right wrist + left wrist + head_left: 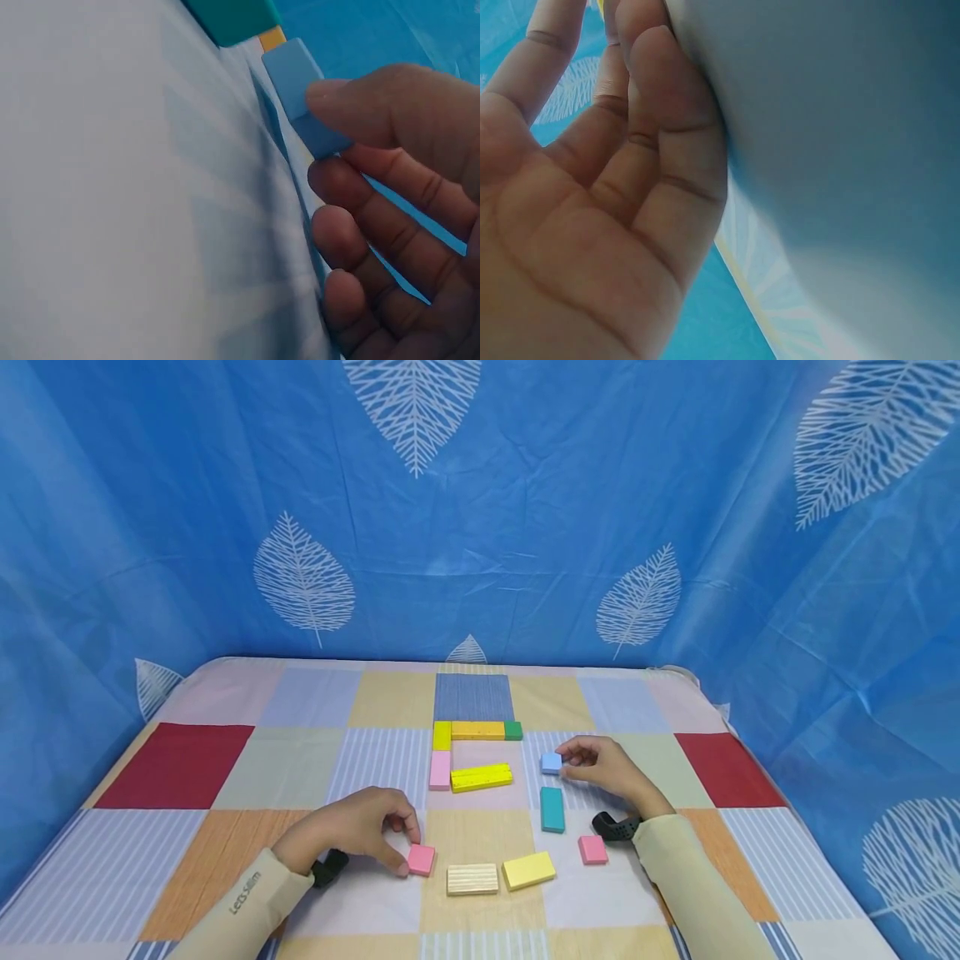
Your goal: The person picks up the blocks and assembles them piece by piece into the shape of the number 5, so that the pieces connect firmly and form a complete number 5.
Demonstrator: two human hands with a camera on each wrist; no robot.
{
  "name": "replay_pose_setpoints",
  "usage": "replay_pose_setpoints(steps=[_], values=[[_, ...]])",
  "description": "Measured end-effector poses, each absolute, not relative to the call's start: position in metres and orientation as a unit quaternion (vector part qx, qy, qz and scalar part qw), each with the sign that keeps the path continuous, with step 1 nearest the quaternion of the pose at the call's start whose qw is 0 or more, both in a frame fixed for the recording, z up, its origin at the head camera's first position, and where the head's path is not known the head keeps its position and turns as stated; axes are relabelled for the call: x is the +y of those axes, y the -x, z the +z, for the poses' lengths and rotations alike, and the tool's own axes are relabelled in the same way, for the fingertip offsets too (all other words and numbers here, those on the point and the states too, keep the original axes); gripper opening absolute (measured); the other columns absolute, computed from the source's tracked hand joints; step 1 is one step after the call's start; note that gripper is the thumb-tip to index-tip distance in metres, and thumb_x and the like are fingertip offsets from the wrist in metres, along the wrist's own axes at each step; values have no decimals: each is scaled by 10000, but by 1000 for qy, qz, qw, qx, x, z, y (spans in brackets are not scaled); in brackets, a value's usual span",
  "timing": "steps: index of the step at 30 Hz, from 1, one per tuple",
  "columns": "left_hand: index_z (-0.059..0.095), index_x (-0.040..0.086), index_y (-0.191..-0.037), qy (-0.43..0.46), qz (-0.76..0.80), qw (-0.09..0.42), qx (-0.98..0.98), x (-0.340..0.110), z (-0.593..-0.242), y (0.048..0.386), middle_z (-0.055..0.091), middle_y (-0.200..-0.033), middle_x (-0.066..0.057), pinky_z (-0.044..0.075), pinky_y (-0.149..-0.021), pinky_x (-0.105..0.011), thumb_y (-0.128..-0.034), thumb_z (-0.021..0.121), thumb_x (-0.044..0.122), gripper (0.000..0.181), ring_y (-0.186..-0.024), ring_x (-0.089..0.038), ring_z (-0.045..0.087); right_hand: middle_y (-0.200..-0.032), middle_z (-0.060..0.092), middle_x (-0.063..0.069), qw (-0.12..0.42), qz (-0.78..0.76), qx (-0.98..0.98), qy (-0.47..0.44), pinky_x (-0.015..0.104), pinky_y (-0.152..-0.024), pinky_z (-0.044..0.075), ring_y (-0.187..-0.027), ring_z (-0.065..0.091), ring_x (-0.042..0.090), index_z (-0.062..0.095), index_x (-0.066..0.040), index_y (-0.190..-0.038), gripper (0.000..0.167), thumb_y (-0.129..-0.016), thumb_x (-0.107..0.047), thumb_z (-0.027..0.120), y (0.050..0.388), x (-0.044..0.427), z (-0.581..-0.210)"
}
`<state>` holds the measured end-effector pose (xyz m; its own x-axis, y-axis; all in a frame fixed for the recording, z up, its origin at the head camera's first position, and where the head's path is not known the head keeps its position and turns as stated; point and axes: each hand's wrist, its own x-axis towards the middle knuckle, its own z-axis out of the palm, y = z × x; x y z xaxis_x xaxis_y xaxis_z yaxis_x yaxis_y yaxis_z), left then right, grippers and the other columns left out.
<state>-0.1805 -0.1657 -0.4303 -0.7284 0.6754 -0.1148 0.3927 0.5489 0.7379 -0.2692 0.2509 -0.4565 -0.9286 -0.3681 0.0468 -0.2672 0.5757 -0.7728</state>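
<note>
The right hand (603, 767) pinches a small blue block (551, 763) between thumb and fingers; the right wrist view shows the thumb on the blue block (292, 79), near the cloth. The left hand (367, 828) has its thumb and index finger at a pink square block (422, 860) at the lower left. In the left wrist view the left hand (592, 180) appears with bent fingers, and the pink block is not visible. A teal block (552, 810) lies below the blue one. In the right wrist view a teal block (236, 19) is at the top.
Yellow-green (442, 736), orange (477, 731), green (513, 731) and light pink (439, 770) blocks form a corner. Bright yellow pieces (481, 777) lie inside it. Nearer are a striped wooden block (472, 879), a yellow block (528, 871) and another pink block (592, 850) on the patchwork cloth (360, 910).
</note>
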Motion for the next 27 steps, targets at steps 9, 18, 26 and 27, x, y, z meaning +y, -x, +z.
replay_pose_setpoints(steps=[9, 18, 26, 27], values=[[778, 178, -901, -308, 362, 199, 857, -166, -430, 180, 599, -910, 115, 454, -782, -254, -752, 1002, 161, 269, -843, -40, 505, -1059, 753, 78, 66, -401, 890, 207, 290, -823, 518, -892, 607, 201, 786, -4, -1160, 256, -918, -61, 847, 267, 240, -450], [780, 176, -898, -305, 365, 200, 856, -165, -429, 180, 609, -921, 114, 453, -783, -252, -748, 1000, 155, 267, -848, -42, 508, -1055, 759, 74, 79, -398, 886, 225, 320, -824, 526, -892, 605, 207, 793, -16, -1147, 240, -921, -72, 848, 263, 232, -445], [779, 179, -895, -299, 366, 206, 857, -165, -429, 180, 604, -920, 107, 450, -782, -253, -750, 998, 158, 264, -850, -51, 504, -1045, 766, 67, 92, -382, 891, 230, 313, -810, 536, -877, 610, 178, 797, -14, -1149, 245, -921, -81, 857, 258, 221, -438], [779, 179, -896, -299, 366, 206, 857, -165, -429, 181, 604, -919, 106, 449, -781, -253, -750, 998, 158, 264, -849, -51, 503, -1041, 765, 66, 94, -381, 891, 228, 319, -812, 535, -874, 606, 179, 798, -16, -1146, 243, -919, -79, 857, 257, 220, -437]])
